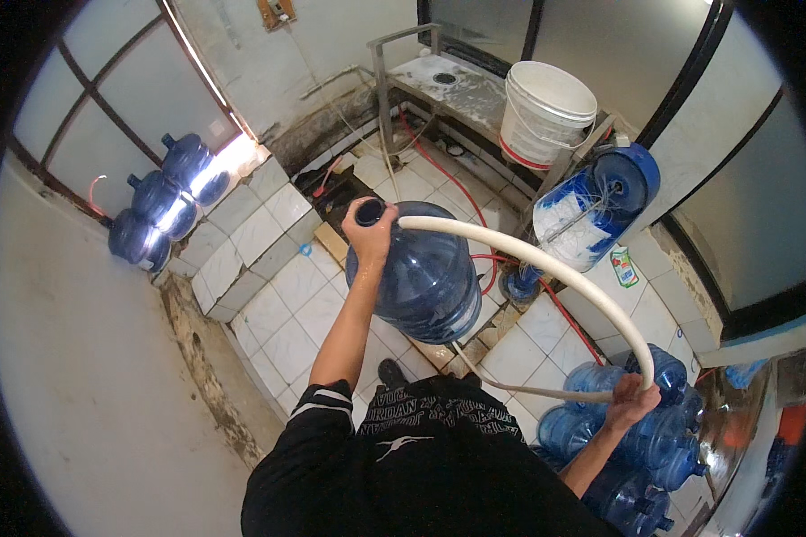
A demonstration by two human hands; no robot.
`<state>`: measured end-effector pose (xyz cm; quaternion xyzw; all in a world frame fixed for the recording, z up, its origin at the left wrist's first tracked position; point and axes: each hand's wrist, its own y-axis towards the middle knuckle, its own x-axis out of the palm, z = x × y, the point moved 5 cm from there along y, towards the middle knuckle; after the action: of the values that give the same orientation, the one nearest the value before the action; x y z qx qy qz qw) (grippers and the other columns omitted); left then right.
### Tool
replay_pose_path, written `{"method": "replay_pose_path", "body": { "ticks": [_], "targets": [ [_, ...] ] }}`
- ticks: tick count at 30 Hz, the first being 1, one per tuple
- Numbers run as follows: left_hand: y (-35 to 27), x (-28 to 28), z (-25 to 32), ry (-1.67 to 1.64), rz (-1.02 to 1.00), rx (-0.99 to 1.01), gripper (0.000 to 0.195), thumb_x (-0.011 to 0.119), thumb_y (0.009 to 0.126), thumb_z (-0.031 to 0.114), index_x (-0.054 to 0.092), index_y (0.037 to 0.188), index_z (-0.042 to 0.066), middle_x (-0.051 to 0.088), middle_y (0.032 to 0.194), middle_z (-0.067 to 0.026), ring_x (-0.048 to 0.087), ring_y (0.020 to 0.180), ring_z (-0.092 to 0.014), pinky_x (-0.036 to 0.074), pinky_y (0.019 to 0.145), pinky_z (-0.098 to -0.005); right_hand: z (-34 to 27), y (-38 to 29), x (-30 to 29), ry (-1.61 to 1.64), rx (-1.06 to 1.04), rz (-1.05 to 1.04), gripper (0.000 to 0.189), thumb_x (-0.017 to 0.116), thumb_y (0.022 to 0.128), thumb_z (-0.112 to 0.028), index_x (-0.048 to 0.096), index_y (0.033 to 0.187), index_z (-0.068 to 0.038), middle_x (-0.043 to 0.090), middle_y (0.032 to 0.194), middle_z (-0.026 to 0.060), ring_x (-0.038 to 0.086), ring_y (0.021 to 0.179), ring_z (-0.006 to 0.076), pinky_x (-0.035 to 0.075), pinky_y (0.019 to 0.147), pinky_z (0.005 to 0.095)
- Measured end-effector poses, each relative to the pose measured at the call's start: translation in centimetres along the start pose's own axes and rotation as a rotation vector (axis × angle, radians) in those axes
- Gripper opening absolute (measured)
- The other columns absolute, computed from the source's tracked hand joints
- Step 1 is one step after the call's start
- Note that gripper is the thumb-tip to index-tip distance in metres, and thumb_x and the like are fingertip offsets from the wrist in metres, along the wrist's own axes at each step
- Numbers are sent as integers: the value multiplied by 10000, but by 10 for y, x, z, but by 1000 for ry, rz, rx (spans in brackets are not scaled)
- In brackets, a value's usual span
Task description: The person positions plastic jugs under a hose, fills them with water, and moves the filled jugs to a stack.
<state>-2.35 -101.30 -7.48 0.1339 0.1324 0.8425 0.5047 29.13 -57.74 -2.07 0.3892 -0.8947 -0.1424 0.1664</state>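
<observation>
A large translucent blue water jug (420, 282) is before me, tilted, its dark open mouth toward the upper left. My left hand (369, 231) is wrapped around the jug's neck. Low on the right, my right hand (635, 401) grips a white hose (544, 252). From that hand the hose arcs up and over the jug, and its end lies beside my left hand; I cannot tell whether it touches the jug. A further length of hose runs from my right hand back toward the floor beneath the jug.
Several blue jugs (651, 436) are clustered at lower right, others (151, 205) on a tiled ledge at left. A lidded white bucket (551, 111) stands on a metal bench (416, 70). Beside it leans a blue drum (594, 208). A red hose (443, 168) crosses the tiled floor (289, 295).
</observation>
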Motion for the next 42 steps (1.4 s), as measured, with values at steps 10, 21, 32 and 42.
{"method": "replay_pose_path", "body": {
  "ticks": [10,21,32,42],
  "targets": [
    [19,-53,-4,-416,295,-170,40,584,664,-15,583,703,-6,600,714,-64,558,672,-166,446,659,-254,13,-3,0,-17,-1,-28,487,482,877,-477,455,637,-54,307,473,-39,262,368,42,186,321,202],
    [14,-78,-19,-685,661,-511,107,582,683,111,506,684,36,530,670,-86,531,593,-197,457,523,-332,17,-2,13,-4,37,132,489,447,893,-484,369,585,-113,273,472,-46,236,364,46,170,320,213],
    [28,-87,1,-799,522,-428,118,586,671,110,523,723,25,526,728,-78,526,669,-199,468,625,-332,42,-25,-36,-6,224,393,462,439,903,-457,374,603,-112,249,466,-57,236,355,44,182,307,216],
    [25,-88,13,-826,537,-422,136,608,673,137,524,714,39,514,723,-62,516,675,-177,456,627,-315,55,34,1,-84,185,274,478,434,909,-454,305,562,-150,249,464,-56,242,358,55,181,318,222]
  ]
}}
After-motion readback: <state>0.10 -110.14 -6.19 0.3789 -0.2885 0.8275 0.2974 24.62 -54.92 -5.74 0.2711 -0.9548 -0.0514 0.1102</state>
